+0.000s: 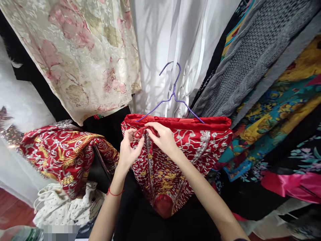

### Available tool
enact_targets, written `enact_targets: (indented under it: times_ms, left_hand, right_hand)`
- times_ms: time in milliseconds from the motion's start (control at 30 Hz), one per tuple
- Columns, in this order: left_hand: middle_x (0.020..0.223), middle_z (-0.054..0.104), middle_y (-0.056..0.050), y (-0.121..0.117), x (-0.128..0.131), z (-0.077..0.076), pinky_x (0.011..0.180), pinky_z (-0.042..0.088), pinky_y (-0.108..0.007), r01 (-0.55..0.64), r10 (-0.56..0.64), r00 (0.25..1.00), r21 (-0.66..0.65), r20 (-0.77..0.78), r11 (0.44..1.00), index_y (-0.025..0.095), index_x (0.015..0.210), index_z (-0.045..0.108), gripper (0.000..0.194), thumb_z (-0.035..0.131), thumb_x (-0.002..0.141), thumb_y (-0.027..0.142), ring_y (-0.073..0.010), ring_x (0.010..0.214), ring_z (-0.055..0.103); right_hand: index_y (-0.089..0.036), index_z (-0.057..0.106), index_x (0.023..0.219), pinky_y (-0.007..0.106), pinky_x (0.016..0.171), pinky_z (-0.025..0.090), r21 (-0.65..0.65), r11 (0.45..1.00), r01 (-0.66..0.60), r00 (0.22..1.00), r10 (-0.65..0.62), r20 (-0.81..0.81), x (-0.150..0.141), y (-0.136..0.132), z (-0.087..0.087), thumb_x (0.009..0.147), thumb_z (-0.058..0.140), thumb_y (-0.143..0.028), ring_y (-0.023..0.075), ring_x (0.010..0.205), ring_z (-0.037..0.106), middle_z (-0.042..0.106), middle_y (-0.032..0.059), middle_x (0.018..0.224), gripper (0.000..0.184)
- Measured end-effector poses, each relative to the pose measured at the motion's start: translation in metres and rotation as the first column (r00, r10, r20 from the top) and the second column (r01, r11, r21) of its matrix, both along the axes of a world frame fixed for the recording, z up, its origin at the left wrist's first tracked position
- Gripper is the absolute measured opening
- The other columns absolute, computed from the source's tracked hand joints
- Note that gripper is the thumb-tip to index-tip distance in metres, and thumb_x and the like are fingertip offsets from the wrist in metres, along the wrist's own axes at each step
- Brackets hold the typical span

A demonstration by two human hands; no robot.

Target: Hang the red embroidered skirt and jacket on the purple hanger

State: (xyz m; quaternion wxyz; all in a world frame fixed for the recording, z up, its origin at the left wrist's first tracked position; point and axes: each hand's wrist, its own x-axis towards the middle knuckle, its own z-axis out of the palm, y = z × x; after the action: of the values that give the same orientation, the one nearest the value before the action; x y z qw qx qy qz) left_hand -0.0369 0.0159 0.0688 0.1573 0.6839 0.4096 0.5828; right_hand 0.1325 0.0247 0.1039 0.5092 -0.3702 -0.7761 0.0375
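Note:
A red embroidered skirt with silver and gold patterns hangs in front of me, its red waistband at the top. Inside the waist opening sits a purple wire hanger, its hook upward. At the left part of the waistband, my left hand has its fingers closed around a loop of red cord. My right hand pinches the same cord just to the right, fingertips close to the left hand's. Part of the cord is hidden by the fingers.
A cream floral cloth hangs upper left. Below it lies another red embroidered garment, above a white dotted cloth. A grey knit and colourful floral garments hang at right. White curtain backs the hanger.

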Motion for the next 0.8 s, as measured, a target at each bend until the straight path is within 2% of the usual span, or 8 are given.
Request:
enact_targets:
  times_ms: [67,167,233,333,467,567,667,800]
  left_hand:
    - [0.097,0.068,-0.004,0.001,0.001,0.007,0.085,0.049,-0.03,-0.051,0.052,0.998,0.04,-0.034,0.998,0.021,0.105,0.059,0.025,0.069,0.086,0.033,-0.0165,0.09,0.064]
    - [0.083,0.067,-0.002,0.004,0.0,0.015,0.079,0.05,-0.028,-0.064,0.062,0.997,0.037,0.04,0.997,0.019,0.089,0.065,0.02,0.062,0.091,0.039,-0.014,0.078,0.062]
    - [0.07,0.064,0.001,0.006,-0.001,0.018,0.068,0.05,-0.025,0.03,-0.025,0.983,-0.021,0.18,0.999,0.019,0.084,0.065,0.025,0.063,0.091,0.043,-0.0119,0.065,0.059]
    - [0.058,0.058,0.003,0.011,-0.003,0.021,0.054,0.049,-0.024,0.231,-0.171,0.895,-0.1,0.413,0.968,0.018,0.081,0.064,0.035,0.07,0.083,0.052,-0.0096,0.049,0.054]
    - [0.057,0.057,0.003,0.019,-0.001,0.026,0.052,0.049,-0.021,0.287,-0.176,0.803,-0.112,0.569,0.951,0.018,0.078,0.065,0.039,0.078,0.073,0.055,-0.008,0.048,0.054]
    - [0.06,0.059,0.003,0.025,0.0,0.029,0.052,0.047,-0.019,0.248,-0.152,0.805,-0.093,0.574,0.964,0.018,0.076,0.065,0.037,0.078,0.074,0.052,-0.0072,0.051,0.054]
    - [0.061,0.058,0.003,0.03,-0.002,0.029,0.052,0.044,-0.019,0.197,-0.127,0.82,-0.067,0.558,0.978,0.017,0.074,0.064,0.034,0.075,0.079,0.049,-0.0061,0.052,0.051]
    - [0.06,0.053,0.003,0.034,-0.009,0.025,0.053,0.041,-0.021,0.111,-0.085,0.902,-0.037,0.424,0.993,0.018,0.076,0.062,0.03,0.067,0.087,0.046,-0.0074,0.051,0.047]
  right_hand:
    - [-0.021,0.066,0.111,0.029,0.079,0.057,-0.051,0.997,-0.057,0.995,0.053,-0.089,0.005,-0.004,0.002,0.097,0.052,-0.027,0.0171,0.087,0.072,0.075,0.0048,0.109,0.02]
    - [-0.02,0.066,0.109,0.027,0.069,0.056,-0.127,0.989,-0.075,0.981,0.051,-0.188,0.017,-0.008,0.002,0.096,0.056,-0.031,0.0162,0.076,0.071,0.076,0.0038,0.096,0.02]
    - [-0.02,0.067,0.104,0.026,0.065,0.054,-0.129,0.99,-0.055,0.984,0.031,-0.177,0.025,-0.009,0.001,0.094,0.059,-0.031,0.0161,0.073,0.07,0.075,0.0032,0.089,0.017]
    - [-0.019,0.069,0.096,0.027,0.062,0.051,-0.066,0.998,0.009,0.998,-0.014,-0.067,0.035,-0.01,0.002,0.095,0.059,-0.028,0.0147,0.065,0.063,0.074,0.0032,0.087,0.013]
    - [-0.02,0.067,0.098,0.031,0.074,0.053,0.041,0.995,0.092,0.995,-0.093,0.025,0.04,-0.015,0.007,0.099,0.05,-0.026,0.0176,0.078,0.065,0.071,0.0061,0.094,0.018]
    - [-0.021,0.064,0.098,0.034,0.083,0.054,0.116,0.982,0.146,0.986,-0.154,0.064,0.04,-0.014,0.009,0.101,0.044,-0.024,0.02,0.088,0.065,0.069,0.0076,0.094,0.02]
    - [-0.02,0.063,0.098,0.036,0.084,0.054,0.184,0.961,0.208,0.962,-0.235,0.14,0.039,-0.01,0.007,0.101,0.04,-0.02,0.0218,0.09,0.064,0.067,0.0094,0.093,0.023]
    - [-0.018,0.062,0.099,0.036,0.079,0.053,0.19,0.955,0.23,0.929,-0.273,0.25,0.04,-0.009,0.005,0.101,0.036,-0.017,0.0229,0.089,0.062,0.065,0.0109,0.092,0.026]
